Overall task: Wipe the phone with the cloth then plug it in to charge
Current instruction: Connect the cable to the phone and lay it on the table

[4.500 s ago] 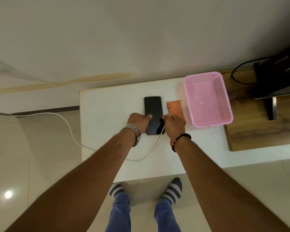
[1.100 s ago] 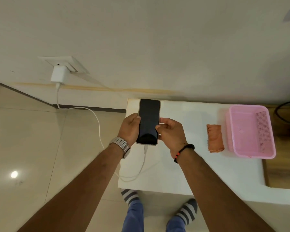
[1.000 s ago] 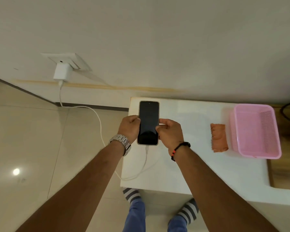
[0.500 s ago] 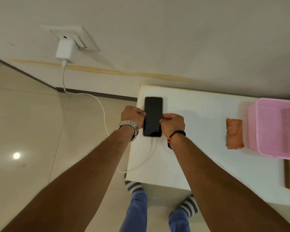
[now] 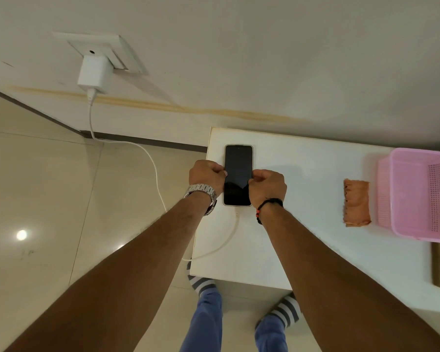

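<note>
You're holding the slim, glossy black phone (image 5: 238,175) flat near the left end of the smooth white counter (image 5: 302,240), its white cable (image 5: 151,163) curving off to the boxy charger (image 5: 95,73) on the wall. Your left hand (image 5: 206,175) and right hand (image 5: 267,185) are pinching its long edges, knuckles curled, while the rumpled orange cloth (image 5: 356,203) is lying beside the perforated pink plastic basket (image 5: 422,194).

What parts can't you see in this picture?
All in the head view:
- Phone side edges: covered by left hand and right hand.
- Pink basket: right side cut off by the frame.
- Cable plug at the phone: too small to confirm it is seated.
- Phone screen: dark, no charging sign shows.
</note>
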The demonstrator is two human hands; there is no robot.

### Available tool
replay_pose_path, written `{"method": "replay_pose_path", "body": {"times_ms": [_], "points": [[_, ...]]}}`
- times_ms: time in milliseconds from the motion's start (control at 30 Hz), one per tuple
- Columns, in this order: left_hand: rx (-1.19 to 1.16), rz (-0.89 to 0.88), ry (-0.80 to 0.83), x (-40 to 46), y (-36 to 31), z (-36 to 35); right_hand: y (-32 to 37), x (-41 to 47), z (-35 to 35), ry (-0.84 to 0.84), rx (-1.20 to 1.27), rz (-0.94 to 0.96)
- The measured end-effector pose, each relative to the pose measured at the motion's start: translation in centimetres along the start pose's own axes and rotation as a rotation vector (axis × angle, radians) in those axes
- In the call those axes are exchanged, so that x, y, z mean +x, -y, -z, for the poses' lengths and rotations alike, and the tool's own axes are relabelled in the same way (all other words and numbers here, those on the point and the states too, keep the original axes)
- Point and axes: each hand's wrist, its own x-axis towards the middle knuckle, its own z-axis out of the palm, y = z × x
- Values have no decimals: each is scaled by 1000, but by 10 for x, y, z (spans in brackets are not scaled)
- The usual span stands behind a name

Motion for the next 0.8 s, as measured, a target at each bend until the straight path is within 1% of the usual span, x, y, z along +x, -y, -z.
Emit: {"method": "replay_pose_path", "body": {"times_ms": [200,467,667,800], "points": [[-9,-20,3,0,2,2,3,-1,2,28,-31,40],[7,-36,29,-2,7,6,1,-2,9,119,-14,68],[16,-30,35,-15,11,19,-8,-17,18,83,46,30],[-17,-110,-7,-32,5,43,-4,-39,21,36,146,29]]}}
